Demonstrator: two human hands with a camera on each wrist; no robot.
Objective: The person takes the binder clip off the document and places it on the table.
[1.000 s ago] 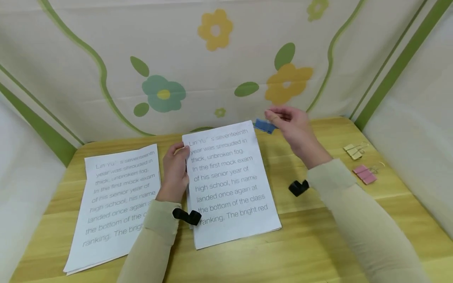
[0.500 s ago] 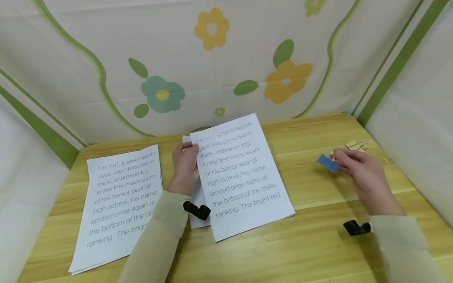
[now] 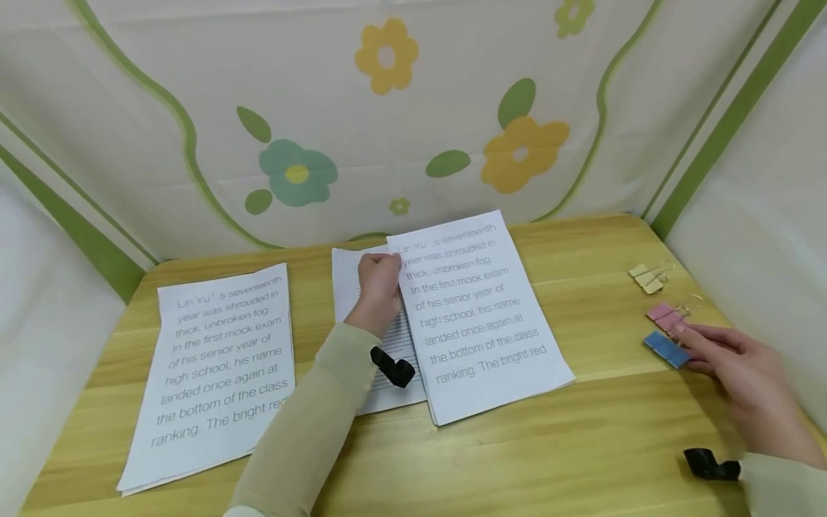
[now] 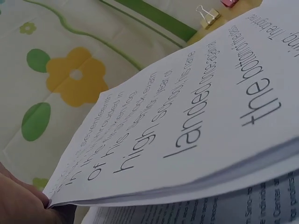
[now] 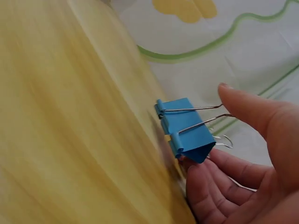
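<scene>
On wooden table (image 3: 581,445), near right edge: blue binder clip (image 3: 665,349) with silver wire handles, just beside pink clip (image 3: 664,316), fingers of right hand (image 3: 743,370) loosely extended, touching clip's handles. At centre: stapleless stack of printed sheets (image 3: 478,316), large grey type reading "Lin Yu's seventeenth year was shrouded in thick, unbroken fog", top corner pinched and lifted by left hand (image 3: 377,291).

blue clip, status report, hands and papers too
Right hand touching blue clip on table. Left hand lifting paper stack by its corner. Pink clip beside blue clip.
</scene>
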